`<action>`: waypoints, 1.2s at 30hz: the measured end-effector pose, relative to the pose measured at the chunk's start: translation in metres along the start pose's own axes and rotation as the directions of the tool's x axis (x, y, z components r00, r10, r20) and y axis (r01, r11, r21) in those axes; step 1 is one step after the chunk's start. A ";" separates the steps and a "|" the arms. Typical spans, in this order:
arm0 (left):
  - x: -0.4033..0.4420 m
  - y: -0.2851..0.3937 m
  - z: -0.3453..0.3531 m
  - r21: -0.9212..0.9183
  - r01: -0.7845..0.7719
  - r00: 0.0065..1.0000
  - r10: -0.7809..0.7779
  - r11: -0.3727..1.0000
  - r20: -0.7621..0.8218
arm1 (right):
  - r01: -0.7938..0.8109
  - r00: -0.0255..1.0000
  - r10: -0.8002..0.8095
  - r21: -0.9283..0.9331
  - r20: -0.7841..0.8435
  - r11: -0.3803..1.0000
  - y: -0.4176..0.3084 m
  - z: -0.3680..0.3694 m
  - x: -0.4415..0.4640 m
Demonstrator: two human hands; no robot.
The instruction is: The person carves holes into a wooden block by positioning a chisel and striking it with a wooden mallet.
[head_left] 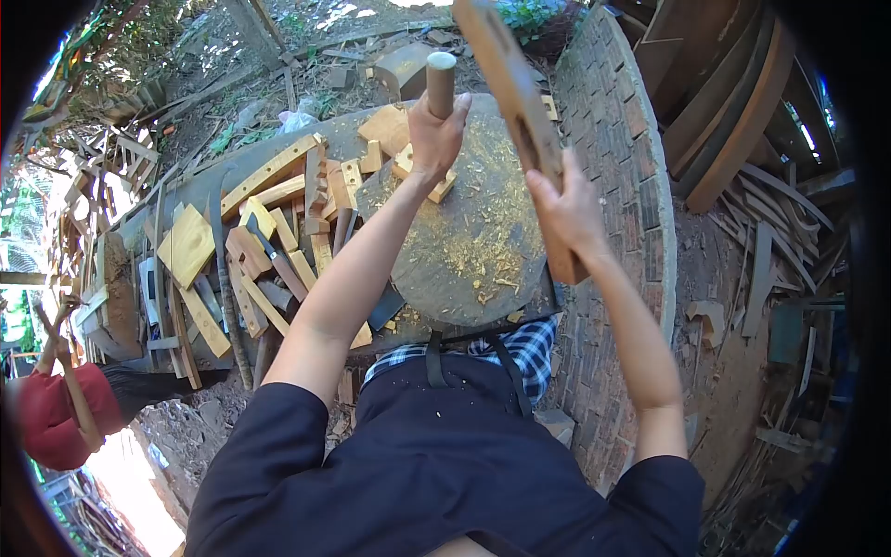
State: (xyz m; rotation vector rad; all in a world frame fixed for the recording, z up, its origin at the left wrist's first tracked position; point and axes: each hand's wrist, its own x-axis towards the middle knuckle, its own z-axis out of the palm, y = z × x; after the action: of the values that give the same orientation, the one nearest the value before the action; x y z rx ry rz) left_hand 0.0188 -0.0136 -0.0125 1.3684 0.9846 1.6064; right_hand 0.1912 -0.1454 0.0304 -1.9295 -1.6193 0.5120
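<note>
Fingers wrapped round it, my left hand [436, 137] grips an upright round wooden handle [441, 88]; its lower end is hidden by the hand. Beneath that hand a small light wood block [442, 188] rests on a round stump [418, 265] strewn with wood shavings [478, 255]. On the right, my right hand [566, 206] holds a long brown wooden beam [515, 88] with slots cut in it. The beam is tilted over the stump's right edge, its upper end slightly blurred.
Many wood pieces [192, 246] and a knife [261, 234] lie left of the stump. A brick wall [608, 148] runs along the right. Another person in a red shirt [70, 413] is at the far left. Curved boards [742, 121] lean at the upper right.
</note>
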 end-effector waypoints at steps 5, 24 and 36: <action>0.005 -0.005 -0.003 -0.101 0.065 0.998 -0.062 0.993 0.033 | -0.239 0.926 0.308 -0.291 0.218 0.926 0.034 0.051 -0.014; 0.054 -0.027 -0.021 -0.393 0.449 0.876 -0.481 0.803 0.018 | 0.272 0.961 -0.268 0.059 -0.065 0.961 -0.004 0.163 0.024; 0.080 -0.108 -0.049 -0.486 0.812 0.540 -0.732 0.323 0.415 | 0.259 0.962 -0.253 0.051 -0.107 0.964 -0.004 0.170 0.022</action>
State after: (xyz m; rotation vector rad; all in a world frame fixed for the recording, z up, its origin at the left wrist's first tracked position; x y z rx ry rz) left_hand -0.0294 0.0988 -0.0876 0.3370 0.7145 0.8999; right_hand 0.0880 -0.0935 -0.0961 -1.6397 -1.7330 0.3523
